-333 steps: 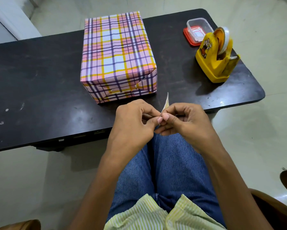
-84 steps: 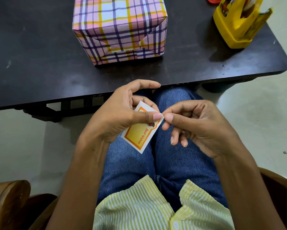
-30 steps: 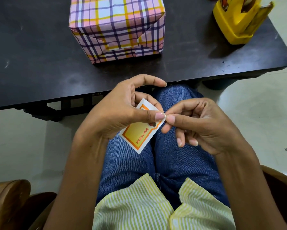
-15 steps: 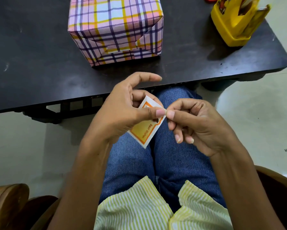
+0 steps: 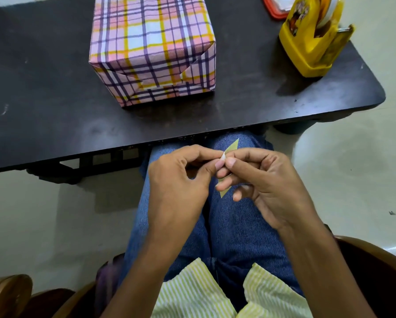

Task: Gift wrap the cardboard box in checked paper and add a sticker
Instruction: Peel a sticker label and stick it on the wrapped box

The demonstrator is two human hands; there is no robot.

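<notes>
The box wrapped in pink, purple and yellow checked paper (image 5: pixel 151 49) stands on the black table (image 5: pixel 43 106), its folded end facing me. Over my lap, both hands hold the sticker (image 5: pixel 231 146), now turned nearly edge-on so only pale corners show above and below the fingers. My left hand (image 5: pixel 181 177) pinches it between thumb and fingertips. My right hand (image 5: pixel 261 180) pinches its near edge with thumb and forefinger, where a small white corner curls up.
A yellow tape dispenser (image 5: pixel 311 42) stands at the table's right end, with a red-lidded plastic container (image 5: pixel 276 8) behind it. My jeans-clad knees reach under the table's front edge. Wooden chair arms lie at the bottom left and right.
The sticker has turned from face-up to nearly edge-on between my fingers, and both hands have come closer together. The camera has tilted up slightly, showing more of the box.
</notes>
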